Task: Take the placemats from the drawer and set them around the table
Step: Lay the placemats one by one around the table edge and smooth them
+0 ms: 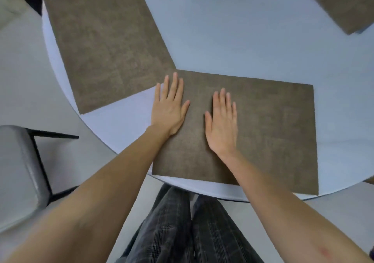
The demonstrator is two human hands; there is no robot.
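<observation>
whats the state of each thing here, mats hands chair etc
near placemat: flat on the table, both hands on it
left placemat: flat, angled along the table edge
far right placemat: flat, partly out of frame
left hand: open, palm down on the near placemat's left edge
right hand: open, palm down
table: round, pale
chair: beside the table, unoccupied

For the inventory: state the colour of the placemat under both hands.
Mottled brown placemat, in the head view.
</observation>
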